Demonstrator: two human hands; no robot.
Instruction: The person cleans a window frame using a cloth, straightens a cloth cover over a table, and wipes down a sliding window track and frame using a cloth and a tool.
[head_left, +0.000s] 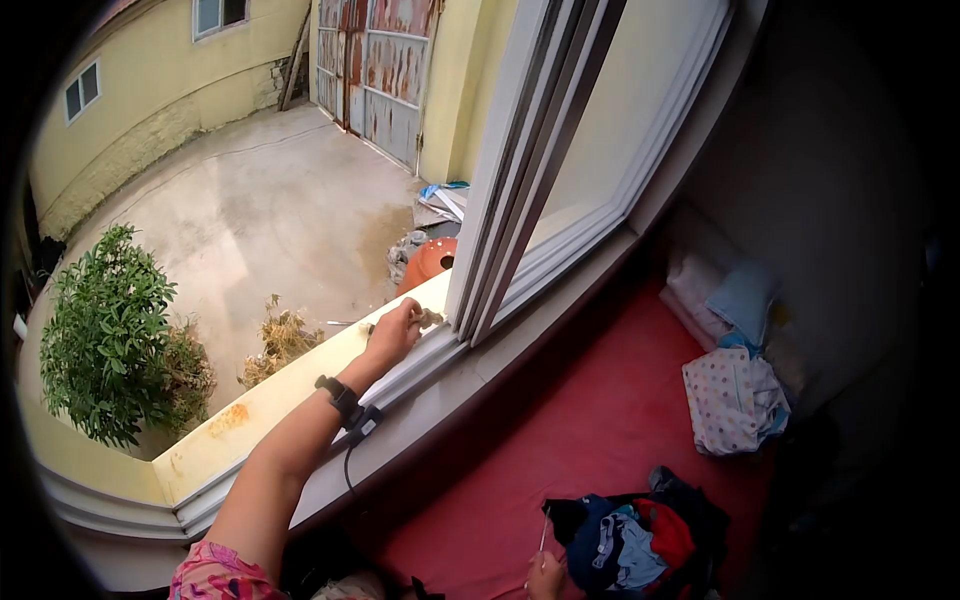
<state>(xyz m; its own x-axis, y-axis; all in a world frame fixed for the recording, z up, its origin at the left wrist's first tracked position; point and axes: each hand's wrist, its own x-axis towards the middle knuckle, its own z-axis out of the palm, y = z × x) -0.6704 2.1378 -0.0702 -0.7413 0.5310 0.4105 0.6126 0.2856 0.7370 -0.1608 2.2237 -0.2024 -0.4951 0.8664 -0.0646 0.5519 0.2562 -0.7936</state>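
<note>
My left hand [397,328] reaches through the open window to the outer sill [340,365]. Its fingers are closed on a small crumpled brownish cloth [430,318], close to the edge of the white window frame [480,240]. A dark band with a small device and a cable is on that wrist. Low in the view, my right hand [545,577] is closed around a thin light stick [545,530], beside a pile of dark, blue and red clothes [630,545].
A red-covered surface [500,450] lies inside, with a dotted cloth bundle [730,400] and pillows [740,300] at the right. Outside are a green bush [105,335], dry plants [280,340], an orange container [430,262], and a rusty gate [385,75].
</note>
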